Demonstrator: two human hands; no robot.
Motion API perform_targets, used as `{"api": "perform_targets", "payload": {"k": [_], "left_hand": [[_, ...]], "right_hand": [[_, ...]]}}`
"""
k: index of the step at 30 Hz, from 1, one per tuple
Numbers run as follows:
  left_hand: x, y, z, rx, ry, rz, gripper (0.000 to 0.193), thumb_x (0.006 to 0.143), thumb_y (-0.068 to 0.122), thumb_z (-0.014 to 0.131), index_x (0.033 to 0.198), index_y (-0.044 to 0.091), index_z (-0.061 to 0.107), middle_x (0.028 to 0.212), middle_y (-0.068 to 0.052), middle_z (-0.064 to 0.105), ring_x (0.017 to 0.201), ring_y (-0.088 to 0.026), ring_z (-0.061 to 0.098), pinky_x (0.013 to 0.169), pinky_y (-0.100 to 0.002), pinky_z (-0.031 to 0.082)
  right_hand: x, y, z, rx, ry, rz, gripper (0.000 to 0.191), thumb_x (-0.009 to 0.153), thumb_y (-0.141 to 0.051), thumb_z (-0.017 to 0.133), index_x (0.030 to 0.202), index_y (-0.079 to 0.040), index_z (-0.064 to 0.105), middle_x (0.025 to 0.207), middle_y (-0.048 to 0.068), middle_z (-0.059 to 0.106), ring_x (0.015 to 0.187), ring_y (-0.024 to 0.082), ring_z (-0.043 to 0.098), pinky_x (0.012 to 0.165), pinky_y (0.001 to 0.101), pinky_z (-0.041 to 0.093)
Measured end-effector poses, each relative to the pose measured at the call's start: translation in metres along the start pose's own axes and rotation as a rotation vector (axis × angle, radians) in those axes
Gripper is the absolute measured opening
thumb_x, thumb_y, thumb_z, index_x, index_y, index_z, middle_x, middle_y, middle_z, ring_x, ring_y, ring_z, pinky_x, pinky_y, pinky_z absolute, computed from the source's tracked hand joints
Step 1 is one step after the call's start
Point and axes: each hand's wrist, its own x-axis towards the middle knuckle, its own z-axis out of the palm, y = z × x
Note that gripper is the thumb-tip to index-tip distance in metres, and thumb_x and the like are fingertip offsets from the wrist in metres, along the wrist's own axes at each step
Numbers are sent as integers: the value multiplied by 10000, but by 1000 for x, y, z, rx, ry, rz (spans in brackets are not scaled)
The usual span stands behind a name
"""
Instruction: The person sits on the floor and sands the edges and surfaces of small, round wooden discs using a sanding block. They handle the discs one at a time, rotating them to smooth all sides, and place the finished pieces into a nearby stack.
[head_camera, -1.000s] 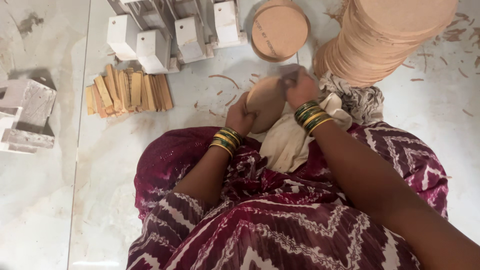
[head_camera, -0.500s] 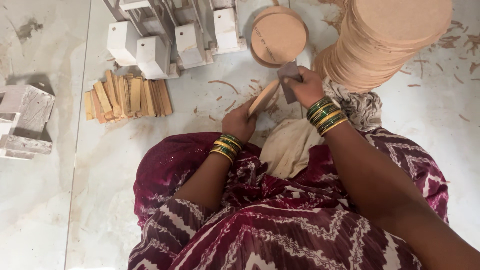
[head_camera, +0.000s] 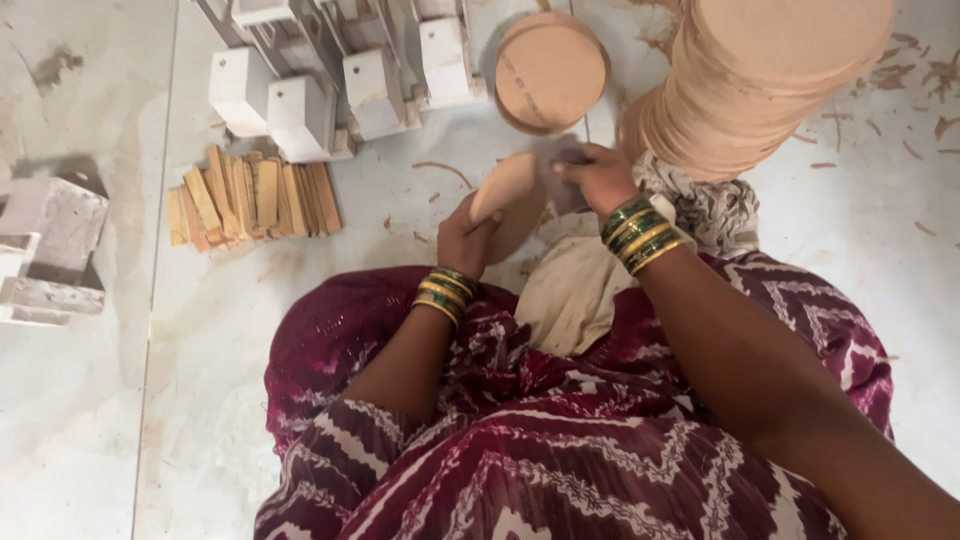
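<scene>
My left hand (head_camera: 465, 238) grips a round, flat wooden disc (head_camera: 507, 192) by its lower edge and holds it tilted above my lap. My right hand (head_camera: 600, 178) presses a small dark piece (head_camera: 562, 160), perhaps sandpaper, against the disc's upper right edge. Both wrists wear green and gold bangles. A beige cloth (head_camera: 572, 292) lies over my lap under the hands, on a maroon patterned garment.
A tall stack of wooden discs (head_camera: 765, 85) stands at the upper right, with a single disc (head_camera: 551, 70) beside it. Thin wooden strips (head_camera: 250, 197) lie in a pile at left. White blocky wooden pieces (head_camera: 300, 105) sit behind them. Shavings litter the pale floor.
The disc has tilted from flat-facing to edge-on and back to partly facing. My right hand slid along its upper edge with the dark piece. The view shifted slightly.
</scene>
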Motion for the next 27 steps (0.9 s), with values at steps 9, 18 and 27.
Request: {"api": "perform_targets", "payload": {"k": [9, 18, 27], "left_hand": [[14, -21, 1, -259, 201, -321, 627, 1044, 531, 390, 1137, -22, 671, 964, -103, 717, 888, -201, 646, 837, -339, 517], [8, -9, 6, -213, 153, -332, 665, 1072, 515, 382, 980, -81, 661, 843, -139, 651, 787, -216, 571, 760, -374, 509], [9, -5, 10, -25, 46, -341, 648, 1038, 527, 362, 1062, -29, 695, 875, -165, 713, 818, -248, 655, 792, -378, 535]], "right_hand": [[-33, 8, 44, -511, 190, -442, 339, 991, -182, 662, 1314, -80, 651, 1200, 188, 695, 1047, 348, 698, 924, 432, 567], [-22, 6, 36, -646, 256, -474, 318, 1046, -175, 582, 1346, -71, 596, 1287, 179, 659, 1170, 391, 644, 1005, 477, 521], [-45, -9, 50, -714, 60, -737, 331, 1035, -145, 567, 1352, -72, 627, 1199, 188, 662, 1106, 377, 640, 932, 469, 545]]}}
